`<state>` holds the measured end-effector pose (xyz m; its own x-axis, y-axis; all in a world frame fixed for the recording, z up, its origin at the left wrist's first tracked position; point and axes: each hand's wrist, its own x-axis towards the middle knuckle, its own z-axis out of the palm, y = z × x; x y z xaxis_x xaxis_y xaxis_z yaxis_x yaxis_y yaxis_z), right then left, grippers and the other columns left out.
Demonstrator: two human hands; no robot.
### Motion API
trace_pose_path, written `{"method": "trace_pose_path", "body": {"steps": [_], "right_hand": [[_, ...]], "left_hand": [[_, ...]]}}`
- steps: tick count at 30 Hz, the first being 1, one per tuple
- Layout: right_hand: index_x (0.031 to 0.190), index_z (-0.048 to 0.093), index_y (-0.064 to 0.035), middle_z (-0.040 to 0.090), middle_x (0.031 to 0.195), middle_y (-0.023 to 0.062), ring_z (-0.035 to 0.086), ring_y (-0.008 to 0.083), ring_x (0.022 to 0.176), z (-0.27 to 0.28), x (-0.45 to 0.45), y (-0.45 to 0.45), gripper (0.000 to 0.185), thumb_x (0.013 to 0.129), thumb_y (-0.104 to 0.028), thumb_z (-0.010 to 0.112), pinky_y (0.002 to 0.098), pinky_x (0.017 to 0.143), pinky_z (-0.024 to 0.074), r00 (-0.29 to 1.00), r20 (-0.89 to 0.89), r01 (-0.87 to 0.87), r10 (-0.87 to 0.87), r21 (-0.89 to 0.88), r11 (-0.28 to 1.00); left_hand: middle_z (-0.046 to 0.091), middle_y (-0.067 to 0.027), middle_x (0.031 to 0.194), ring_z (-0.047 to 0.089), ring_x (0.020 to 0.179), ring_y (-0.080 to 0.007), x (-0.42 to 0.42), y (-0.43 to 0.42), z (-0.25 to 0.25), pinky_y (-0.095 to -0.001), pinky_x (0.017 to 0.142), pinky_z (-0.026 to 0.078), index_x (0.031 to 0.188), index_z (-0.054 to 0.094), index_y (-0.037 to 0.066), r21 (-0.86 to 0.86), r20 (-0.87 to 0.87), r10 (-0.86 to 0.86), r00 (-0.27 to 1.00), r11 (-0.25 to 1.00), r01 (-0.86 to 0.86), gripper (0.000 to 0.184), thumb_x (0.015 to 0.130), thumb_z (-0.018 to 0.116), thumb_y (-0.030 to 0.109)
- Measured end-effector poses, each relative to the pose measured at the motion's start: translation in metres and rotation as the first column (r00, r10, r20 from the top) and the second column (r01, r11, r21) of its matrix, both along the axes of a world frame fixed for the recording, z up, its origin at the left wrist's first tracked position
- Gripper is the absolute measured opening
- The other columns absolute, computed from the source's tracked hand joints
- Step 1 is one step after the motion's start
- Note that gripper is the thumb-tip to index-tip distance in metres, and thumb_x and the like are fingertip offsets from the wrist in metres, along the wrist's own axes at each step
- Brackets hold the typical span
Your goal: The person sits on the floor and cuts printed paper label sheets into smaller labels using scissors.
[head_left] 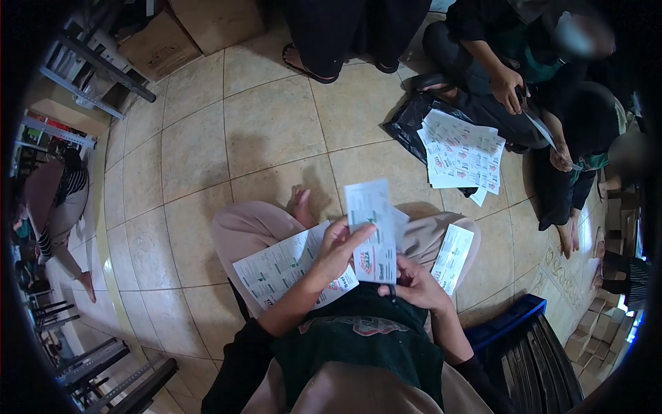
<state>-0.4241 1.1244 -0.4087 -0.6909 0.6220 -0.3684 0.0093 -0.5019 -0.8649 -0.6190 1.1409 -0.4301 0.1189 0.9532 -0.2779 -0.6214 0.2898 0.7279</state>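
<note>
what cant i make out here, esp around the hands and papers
All in the head view:
Fine print on the printed strip in the left hand: too small and blurred.
What the right hand grips: mostly hidden by that hand and the strip; only a dark bit shows.
Lower sheets in the paper pile: covered by upper ones.
Standing person: upper body cut off by the top edge.

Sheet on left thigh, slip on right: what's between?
In the head view, the left hand, the held paper and the right hand appear between them.

Beige tile floor (196,152); cardboard boxes (158,47), metal racks (103,64) at left.
</note>
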Motion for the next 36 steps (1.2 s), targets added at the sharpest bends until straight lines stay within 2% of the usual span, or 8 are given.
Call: {"method": "trace_pose_path", "body": {"steps": [5, 12, 19, 23, 25, 28, 33, 36], "right_hand": [[0.125, 0.049, 0.0000, 0.053, 0.111, 0.0053, 0.058, 0.0115, 0.088, 0.022, 0.047, 0.004, 0.050, 0.079, 0.000, 0.067, 0.0221, 0.074, 0.0465, 0.899, 0.250, -0.391, 0.360, 0.086, 0.917], [0.126, 0.051, -0.0030, 0.027, 0.143, 0.0110, 0.057, 0.0192, 0.098, 0.048, 0.049, 0.004, 0.056, 0.074, -0.002, 0.070, 0.0300, 0.084, 0.0480, 0.985, -0.052, 0.168, -0.166, 0.034, 0.985], [0.124, 0.054, -0.0068, 0.057, 0.074, -0.0054, 0.056, 0.0067, 0.079, 0.039, 0.059, -0.004, 0.051, 0.077, -0.013, 0.072, 0.0228, 0.078, 0.0424, 0.942, 0.076, 0.331, -0.326, -0.066, 0.941], [0.123, 0.055, -0.0051, 0.053, 0.092, -0.0003, 0.055, 0.0072, 0.077, 0.047, 0.107, -0.001, 0.049, 0.077, -0.014, 0.072, 0.0218, 0.076, 0.0433, 0.891, 0.206, 0.379, -0.404, 0.152, 0.913], [0.120, 0.056, -0.0038, 0.049, 0.099, 0.0011, 0.055, 0.0079, 0.075, 0.050, 0.120, -0.003, 0.046, 0.077, -0.012, 0.072, 0.0212, 0.070, 0.0437, 0.869, 0.272, 0.383, -0.414, 0.161, 0.909], [0.117, 0.057, -0.0011, 0.048, 0.098, 0.0028, 0.052, 0.0075, 0.069, 0.040, 0.127, -0.006, 0.042, 0.076, -0.002, 0.069, 0.0218, 0.059, 0.0428, 0.786, 0.491, 0.220, -0.374, 0.343, 0.913], [0.118, 0.055, -0.0004, 0.047, 0.106, 0.0069, 0.055, 0.0091, 0.067, 0.025, 0.123, -0.012, 0.046, 0.073, 0.002, 0.066, 0.0230, 0.061, 0.0452, 0.739, 0.520, 0.168, -0.428, 0.473, 0.865], [0.118, 0.054, -0.0002, 0.045, 0.118, 0.0109, 0.056, 0.0103, 0.068, 0.030, 0.118, -0.013, 0.048, 0.072, 0.002, 0.066, 0.0238, 0.062, 0.0469, 0.701, 0.544, 0.162, -0.461, 0.509, 0.846]], "left_hand": [[0.063, -0.0072, 0.098, 0.060, 0.088, -0.0102, -0.006, 0.011, -0.004, -0.0241, 0.078, 0.048, 0.103, 0.056, 0.002, 0.077, -0.151, 0.252, 0.956, 0.967, -0.243, 0.017, 0.086, 0.060, 0.006], [0.058, -0.0123, 0.104, 0.058, 0.096, -0.0145, 0.025, 0.001, 0.002, -0.0262, 0.081, 0.048, 0.115, 0.035, -0.001, 0.244, -0.288, 0.089, 0.954, 0.970, -0.017, 0.048, 0.078, 0.066, -0.006], [0.058, -0.0127, 0.109, 0.057, 0.101, -0.0171, 0.022, -0.010, 0.005, -0.0276, 0.086, 0.046, 0.122, 0.041, 0.000, 0.197, -0.312, -0.238, 0.920, 0.931, 0.308, 0.052, 0.078, 0.068, 0.001], [0.053, -0.0169, 0.116, 0.050, 0.113, -0.0314, -0.004, 0.001, 0.041, -0.0391, 0.093, 0.040, 0.123, 0.045, 0.001, 0.256, -0.921, 0.074, 0.383, 0.855, 0.452, 0.057, 0.076, 0.071, 0.019], [0.051, -0.0183, 0.119, 0.043, 0.117, -0.0374, -0.029, 0.001, 0.040, -0.0465, 0.097, 0.034, 0.122, 0.045, 0.003, 0.238, -0.959, 0.284, -0.020, 0.837, 0.492, 0.061, 0.073, 0.072, 0.025], [0.049, -0.0185, 0.120, 0.040, 0.119, -0.0391, -0.055, -0.004, 0.038, -0.0510, 0.099, 0.029, 0.121, 0.047, 0.005, 0.082, -0.949, 0.183, -0.257, 0.929, 0.361, 0.061, 0.071, 0.071, 0.029], [0.056, -0.0177, 0.110, 0.051, 0.104, -0.0367, -0.080, -0.004, 0.031, -0.0466, 0.093, 0.036, 0.111, 0.052, 0.007, -0.039, -0.881, 0.092, -0.464, 0.964, 0.264, 0.046, 0.074, 0.069, 0.029], [0.059, -0.0155, 0.103, 0.058, 0.091, -0.0318, -0.086, 0.008, 0.028, -0.0388, 0.080, 0.045, 0.102, 0.056, 0.007, -0.318, -0.947, -0.297, -0.125, 0.925, 0.208, 0.032, 0.077, 0.066, 0.025]]}}
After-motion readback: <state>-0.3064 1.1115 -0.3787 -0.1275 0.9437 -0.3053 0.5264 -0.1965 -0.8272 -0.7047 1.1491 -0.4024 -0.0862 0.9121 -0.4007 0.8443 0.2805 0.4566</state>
